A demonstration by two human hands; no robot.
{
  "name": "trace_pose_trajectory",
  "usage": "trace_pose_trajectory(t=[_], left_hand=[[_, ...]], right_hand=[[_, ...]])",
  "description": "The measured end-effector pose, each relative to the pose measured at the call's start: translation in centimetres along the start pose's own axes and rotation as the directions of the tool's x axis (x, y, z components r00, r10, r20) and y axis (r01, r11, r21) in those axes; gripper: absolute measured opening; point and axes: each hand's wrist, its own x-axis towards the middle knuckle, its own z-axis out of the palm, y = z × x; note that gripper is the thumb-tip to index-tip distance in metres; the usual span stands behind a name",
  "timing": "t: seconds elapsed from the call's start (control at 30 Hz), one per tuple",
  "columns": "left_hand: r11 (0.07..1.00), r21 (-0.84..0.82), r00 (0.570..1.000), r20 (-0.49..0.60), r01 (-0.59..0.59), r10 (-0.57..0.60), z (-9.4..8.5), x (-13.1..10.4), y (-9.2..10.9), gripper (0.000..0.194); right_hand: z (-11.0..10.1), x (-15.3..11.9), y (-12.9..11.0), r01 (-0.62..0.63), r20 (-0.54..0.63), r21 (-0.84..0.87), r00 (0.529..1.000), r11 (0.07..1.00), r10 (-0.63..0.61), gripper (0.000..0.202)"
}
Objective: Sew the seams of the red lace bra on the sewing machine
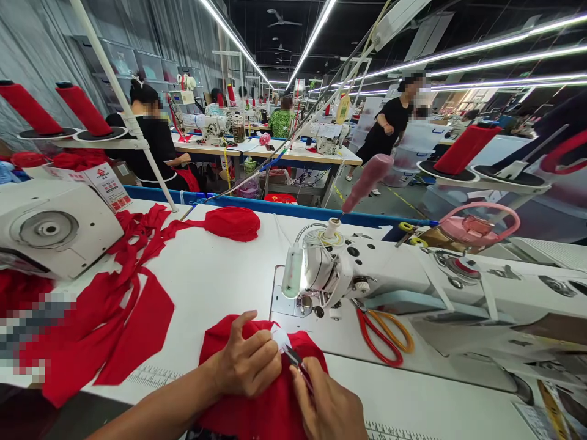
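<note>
Work on the red cloth (263,406) is judged to be partway through. The cloth is bunched at the near edge of the white table (220,275), in front of the sewing machine (321,269), and is seen apart from its needle area. A small white piece (279,336) is exposed at the upper part of the cloth, and the dark tips of the snips (297,362) are set at it. Whether a cut has been completed cannot be told; the white piece is seen at the cloth, so the trimming or detail work there is judged unfinished. No finished edge can be confirmed, as much of the cloth is covered by the hands. Fingers: those of the left hand (250,362) are curled closed, with the cloth gripped beside the white piece; the exact pinch point is hidden. The snips are held between the thumb and fingers of the right hand (332,403), which are closed about the handles; how wide the blades are parted cannot be told. Loose red pieces (137,330) are spread on the table to the left, and a gathered red bundle (233,223) is placed beyond; whether they are to be worked cannot be told. The scissors (383,336) are left unheld beside the machine.
</note>
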Motion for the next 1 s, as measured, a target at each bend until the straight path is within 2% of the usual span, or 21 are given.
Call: trace_pose_trajectory(t=[0.23, 0.43, 0.63, 1.0], left_hand=[[1.0, -0.006, 1.0, 0.009, 0.009, -0.009, -0.1, 0.0, 0.2, 0.027], [1.0, 0.018, 1.0, 0.021, 0.007, -0.007, 0.0, 0.1, 0.0, 0.028], [0.997, 0.067, 0.999, 0.027, -0.027, 0.025, -0.1, 0.3, 0.1, 0.014], [0.998, 0.057, 0.997, 0.075, -0.038, 0.034, -0.3, 0.4, 0.1, 0.02]], right_hand=[[0.3, 0.2, -0.3, 0.019, -0.042, -0.006, 0.999, 1.0, -0.02, 0.03], [-0.1, -0.4, 0.6, -0.06, -0.036, -0.079, 0.998, 0.995, 0.057, 0.026], [0.2, -1.1, 1.2, -0.019, -0.007, -0.123, 1.0, 0.992, 0.019, 0.027], [-0.1, -1.4, 0.8, -0.057, -0.031, -0.113, 0.998, 0.992, 0.054, 0.029]])
